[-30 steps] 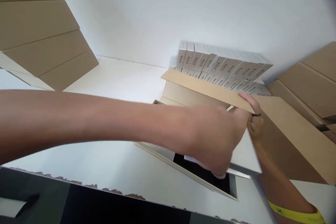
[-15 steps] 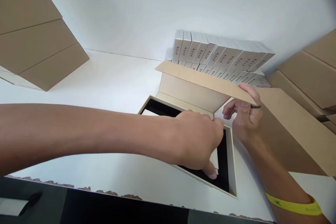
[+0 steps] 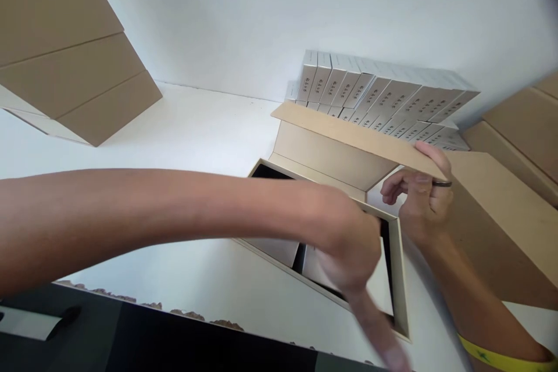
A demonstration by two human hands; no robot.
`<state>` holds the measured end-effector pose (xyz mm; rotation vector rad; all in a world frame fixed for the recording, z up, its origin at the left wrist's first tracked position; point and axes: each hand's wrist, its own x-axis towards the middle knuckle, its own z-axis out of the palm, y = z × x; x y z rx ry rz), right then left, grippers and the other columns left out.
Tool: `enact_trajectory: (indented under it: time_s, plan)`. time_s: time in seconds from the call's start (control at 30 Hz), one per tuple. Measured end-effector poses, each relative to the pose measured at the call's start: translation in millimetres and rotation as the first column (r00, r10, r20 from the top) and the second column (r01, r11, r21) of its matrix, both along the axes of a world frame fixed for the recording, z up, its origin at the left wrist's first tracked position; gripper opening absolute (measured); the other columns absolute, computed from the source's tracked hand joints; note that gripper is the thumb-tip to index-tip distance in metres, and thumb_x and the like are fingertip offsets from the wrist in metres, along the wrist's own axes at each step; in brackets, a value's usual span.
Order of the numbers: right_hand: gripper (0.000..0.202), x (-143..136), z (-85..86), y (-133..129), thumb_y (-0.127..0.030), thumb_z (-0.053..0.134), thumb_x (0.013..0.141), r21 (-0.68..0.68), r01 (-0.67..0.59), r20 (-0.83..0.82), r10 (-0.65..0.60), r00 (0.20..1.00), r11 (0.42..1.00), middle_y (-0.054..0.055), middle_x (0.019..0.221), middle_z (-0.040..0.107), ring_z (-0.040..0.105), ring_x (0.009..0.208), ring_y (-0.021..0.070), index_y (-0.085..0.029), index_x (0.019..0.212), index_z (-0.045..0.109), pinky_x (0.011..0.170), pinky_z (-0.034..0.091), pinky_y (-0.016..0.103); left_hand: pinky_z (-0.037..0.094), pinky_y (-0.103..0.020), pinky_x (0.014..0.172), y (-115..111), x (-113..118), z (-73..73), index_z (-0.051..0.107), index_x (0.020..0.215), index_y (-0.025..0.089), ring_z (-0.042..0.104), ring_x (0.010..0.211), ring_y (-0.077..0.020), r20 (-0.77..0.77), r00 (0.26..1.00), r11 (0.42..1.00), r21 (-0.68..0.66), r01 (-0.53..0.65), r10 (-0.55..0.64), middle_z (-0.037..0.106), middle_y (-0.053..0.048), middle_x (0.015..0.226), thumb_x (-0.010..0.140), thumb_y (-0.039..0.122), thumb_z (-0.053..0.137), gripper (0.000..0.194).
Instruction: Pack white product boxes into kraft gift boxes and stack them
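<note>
1 open box [image 3: 400, 279] on the surface [image 3: 187, 279], right of ctr, black inside; 2 white cartons in it side by side, L one [image 3: 276, 249] & R one [image 3: 383, 282], narrow black gap btwn them. Its 1 lid [image 3: 331, 154] stands raised at the rear.

2 hands: right hand [image 3: 421, 197] grips the lid's R end, finger over the edge; 1 dark ring [image 3: 442, 183], 1 yellow wristband [image 3: 501, 356]. Left hand [image 3: 353, 244] is over the R carton, 1 blurred digit stretched out past the box's front wall; other digits hidden, so can't tell if it grasps or touches anything.

Behind lid: small white boxes [image 3: 379, 99] w/ dark print, 2 tiers, approx. a dozen up top, too tight for exact no. Far L: stacked tan boxes [image 3: 70, 52], 4 faces showing. On R: 1 long tan box [image 3: 501, 215] beside the R forearm, more tan boxes [image 3: 518, 145] behind, cut off by frame, can't count.
</note>
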<state>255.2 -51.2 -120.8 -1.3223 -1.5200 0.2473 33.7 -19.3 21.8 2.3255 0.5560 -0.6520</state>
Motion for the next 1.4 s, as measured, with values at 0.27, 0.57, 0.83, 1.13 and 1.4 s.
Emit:
enact_trajectory:
  time_s: [0.27, 0.57, 0.83, 1.13, 1.4]
  plan:
    - [0.041, -1, 1.4, 4, -0.043, 0.042, 0.105, 0.051, -0.038, 0.005, 0.038, 0.999, 0.998, -0.005, 0.063, 0.057, 0.049, 0.046, 0.0121, -0.027, 0.143, 0.043, 0.044, 0.044, 0.027, 0.051, -0.043, 0.087, -23, 9, -16.2, 0.028, 0.148, 0.007, 0.06, 0.107, -0.0353, -0.121, 0.973, 0.967, 0.141, 0.212, -0.195, 0.059, -0.02, 0.126, 0.071, 0.019, 0.075, 0.091]
    - [0.043, -2, 1.6, 2, -0.045, 0.044, 0.104, 0.021, -0.019, -0.024, 0.019, 1.0, 1.0, -0.005, 0.063, 0.057, 0.05, 0.047, 0.0129, -0.027, 0.143, 0.042, 0.043, 0.043, 0.028, 0.044, -0.051, 0.097, -5, -11, -10.9, 0.05, 0.135, 0.018, 0.06, 0.104, -0.0339, -0.014, 0.997, 0.99, 0.119, 0.079, -0.077, 0.067, -0.01, 0.11, 0.06, 0.042, 0.089, 0.088]
    - [0.042, -1, 1.0, 4, -0.045, 0.044, 0.103, 0.031, -0.022, -0.027, 0.023, 0.999, 0.999, -0.005, 0.062, 0.057, 0.049, 0.045, 0.0133, -0.028, 0.141, 0.044, 0.042, 0.043, 0.029, 0.04, -0.053, 0.099, -13, -6, -25.7, 0.057, 0.128, 0.017, 0.063, 0.097, -0.0364, 0.027, 0.999, 0.985, 0.172, 0.015, -0.02, 0.069, -0.01, 0.091, 0.055, 0.041, 0.091, 0.083]
    - [0.043, 0, 2.3, 4, -0.05, 0.048, 0.1, 0.047, -0.016, -0.017, 0.017, 1.0, 0.999, -0.004, 0.063, 0.056, 0.051, 0.048, 0.016, -0.035, 0.14, 0.047, 0.043, 0.043, 0.031, 0.053, -0.043, 0.07, -18, -13, -28.6, 0.024, 0.14, 0.017, 0.06, 0.094, -0.0364, 0.045, 0.995, 0.995, 0.048, -0.09, 0.088, 0.059, -0.016, 0.108, 0.069, 0.038, 0.079, 0.092]
    - [0.048, -4, 8.0, 4, -0.057, 0.056, 0.093, 0.019, 0.039, -0.045, -0.038, 0.998, 0.999, -0.001, 0.062, 0.055, 0.05, 0.046, 0.0199, -0.037, 0.137, 0.051, 0.042, 0.041, 0.035, 0.044, -0.054, 0.1, -17, -17, -29.1, 0.023, 0.142, 0.012, 0.053, 0.116, -0.0384, 0.136, 0.99, 0.995, 0.09, -0.043, 0.03, 0.045, -0.021, 0.133, 0.067, 0.053, 0.081, 0.103]
